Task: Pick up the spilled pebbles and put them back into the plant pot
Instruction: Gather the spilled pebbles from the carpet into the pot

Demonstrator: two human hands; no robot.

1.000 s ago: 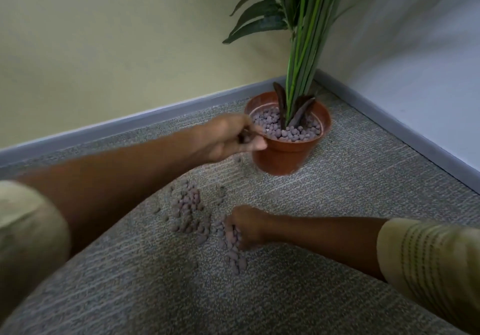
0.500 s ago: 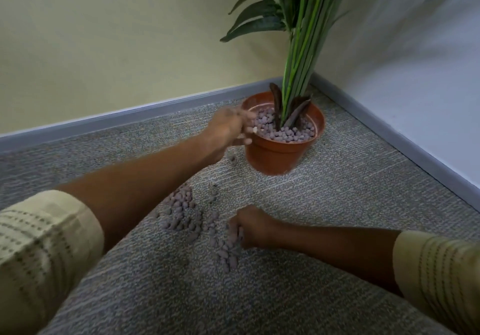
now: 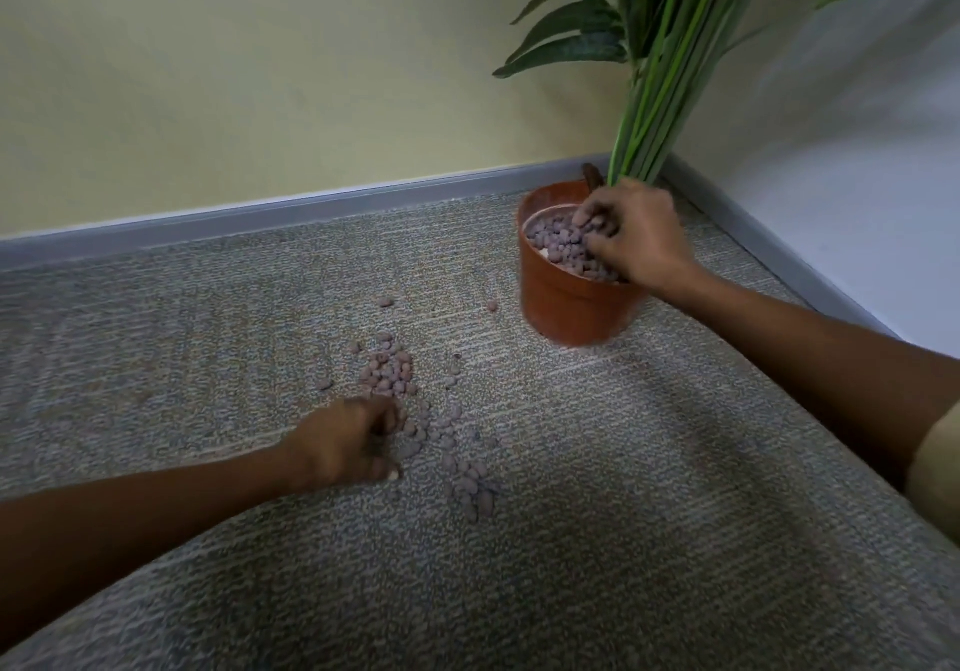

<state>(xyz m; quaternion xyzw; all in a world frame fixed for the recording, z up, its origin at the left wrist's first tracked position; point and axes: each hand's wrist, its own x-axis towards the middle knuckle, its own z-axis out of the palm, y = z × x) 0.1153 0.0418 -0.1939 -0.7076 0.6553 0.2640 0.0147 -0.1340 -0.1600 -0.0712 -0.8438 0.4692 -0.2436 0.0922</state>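
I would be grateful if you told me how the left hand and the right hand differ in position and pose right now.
The left hand is low on the carpet, at the spilled pebbles; the right hand is raised over the pot. The left hand's fingers curl at the loose pile, whereas the right hand's fingers reach down onto the pebbles in the pot. Both are bare, palms down.

Pebbles down on the carpet, pot standing in the corner!
The plant pot (image 3: 571, 306), orange-brown and round, stands upright on the carpet with green stems rising out of it, filled near the rim with greyish-purple pebbles. The spilled pebbles (image 3: 389, 376) lie scattered to its left and nearer the camera: one dense cluster, a looser trail below it, and a few strays near the pot's base.
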